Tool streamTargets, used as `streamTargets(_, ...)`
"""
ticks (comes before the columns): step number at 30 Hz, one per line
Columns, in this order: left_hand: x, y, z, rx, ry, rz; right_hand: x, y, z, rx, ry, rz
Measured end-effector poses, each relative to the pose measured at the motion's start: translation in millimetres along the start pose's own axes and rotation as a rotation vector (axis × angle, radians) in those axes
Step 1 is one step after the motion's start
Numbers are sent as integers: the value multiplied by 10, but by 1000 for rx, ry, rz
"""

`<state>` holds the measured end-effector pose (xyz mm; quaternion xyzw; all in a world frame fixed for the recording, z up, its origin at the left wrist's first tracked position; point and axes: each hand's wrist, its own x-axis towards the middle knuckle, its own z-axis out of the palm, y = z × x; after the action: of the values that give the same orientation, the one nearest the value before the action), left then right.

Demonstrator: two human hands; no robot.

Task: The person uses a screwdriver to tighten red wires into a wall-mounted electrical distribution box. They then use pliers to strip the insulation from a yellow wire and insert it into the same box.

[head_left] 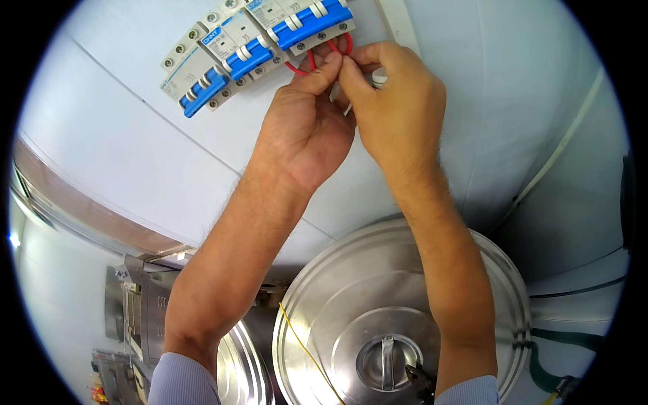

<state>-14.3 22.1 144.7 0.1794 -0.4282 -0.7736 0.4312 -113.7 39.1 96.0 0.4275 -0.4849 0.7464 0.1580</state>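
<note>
Three white circuit breakers with blue toggle bars are fixed side by side on the pale wall: a left breaker [177, 75], a middle breaker [233, 32] and a right breaker [300, 15]. Red wires [311, 59] come out below the right breaker and curve down to my fingers. My left hand [307, 128], palm toward me, pinches the red wires between thumb and fingers. Against it, my right hand [398, 98] is closed in a pinch on a red wire just below the breaker's lower edge. The wire ends are hidden behind my fingertips.
Below my arms lies a large round metal lid [351, 307] with a recessed handle. Dark plier jaws [418, 379] and a thin yellow wire [302, 343] rest over it. A second metal lid [241, 364] and steel equipment [152, 304] stand at left; green straps [567, 337] at right.
</note>
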Motion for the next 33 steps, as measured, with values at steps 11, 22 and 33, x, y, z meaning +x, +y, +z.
streamTargets(11,-15,-123,-3,286,78,205,-125,125,-440,-131,-452,260)
streamTargets(22,58,-162,-81,-2,-55,195,-223,169,-504,22,-443,347)
streamTargets(33,71,-181,46,76,-34,267,-216,127,-476,-8,-402,374)
